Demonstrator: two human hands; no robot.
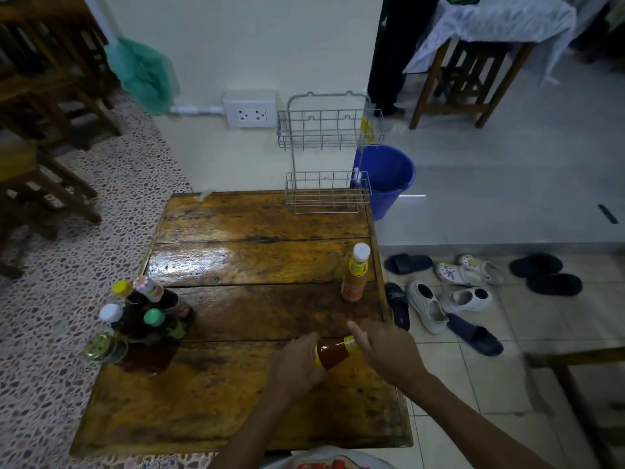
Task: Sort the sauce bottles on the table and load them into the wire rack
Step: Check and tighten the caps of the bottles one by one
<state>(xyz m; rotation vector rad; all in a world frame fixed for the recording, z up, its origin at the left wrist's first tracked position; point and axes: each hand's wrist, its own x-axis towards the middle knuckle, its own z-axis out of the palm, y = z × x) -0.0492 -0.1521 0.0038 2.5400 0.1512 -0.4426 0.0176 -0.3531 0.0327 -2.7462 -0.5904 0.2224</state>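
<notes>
A red sauce bottle (333, 353) with a yellow cap lies tilted over the near part of the wooden table (257, 258). My left hand (297, 365) grips its base and my right hand (385, 353) holds its cap end. An orange sauce bottle (355, 275) with a white cap stands upright near the table's right edge. A cluster of several dark sauce bottles (145, 319) stands at the left side. The two-tier wire rack (326, 154) stands at the table's far edge, with both tiers holding nothing.
A blue bucket (389, 177) sits on the floor behind the rack. Several shoes and sandals (449, 296) lie to the right of the table. Wooden chairs (40, 157) stand at the left, a stool (470, 79) at the back right.
</notes>
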